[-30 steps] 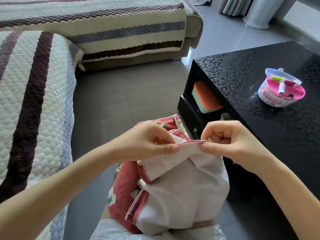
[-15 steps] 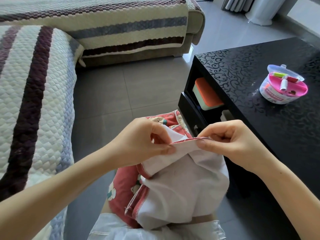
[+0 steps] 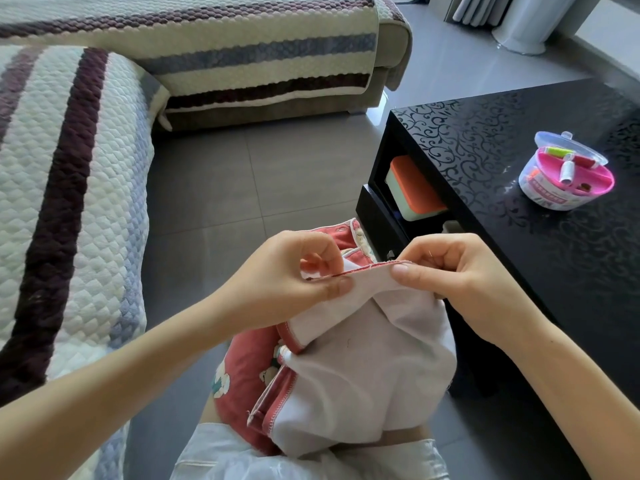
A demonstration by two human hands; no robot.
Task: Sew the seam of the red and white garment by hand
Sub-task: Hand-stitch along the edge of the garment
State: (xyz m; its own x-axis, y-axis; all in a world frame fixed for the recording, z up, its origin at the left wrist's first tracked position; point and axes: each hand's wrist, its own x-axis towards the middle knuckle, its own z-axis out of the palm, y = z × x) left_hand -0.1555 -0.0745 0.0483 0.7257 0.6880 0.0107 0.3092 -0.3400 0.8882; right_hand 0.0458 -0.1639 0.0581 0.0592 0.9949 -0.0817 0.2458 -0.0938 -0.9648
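Note:
The red and white garment (image 3: 349, 368) lies turned inside out on my lap, white lining up, red printed fabric showing at the left. Its red-stitched seam edge (image 3: 372, 270) is stretched level between both hands. My left hand (image 3: 294, 275) pinches the seam's left end between thumb and fingers. My right hand (image 3: 446, 271) pinches the right end, fingers curled over the edge. I cannot make out a needle or thread in either hand.
A black patterned coffee table (image 3: 519, 237) stands close on the right, with a pink sewing kit tub (image 3: 568, 173) on top and an orange-lidded box (image 3: 414, 188) on its shelf. Striped quilted sofa cushions (image 3: 62, 202) lie to the left. Grey tiled floor (image 3: 259, 181) is ahead.
Both hands keep their pinch on the seam. The left hand's fingers have shifted a little along the edge, and the stretched seam sits slightly more level.

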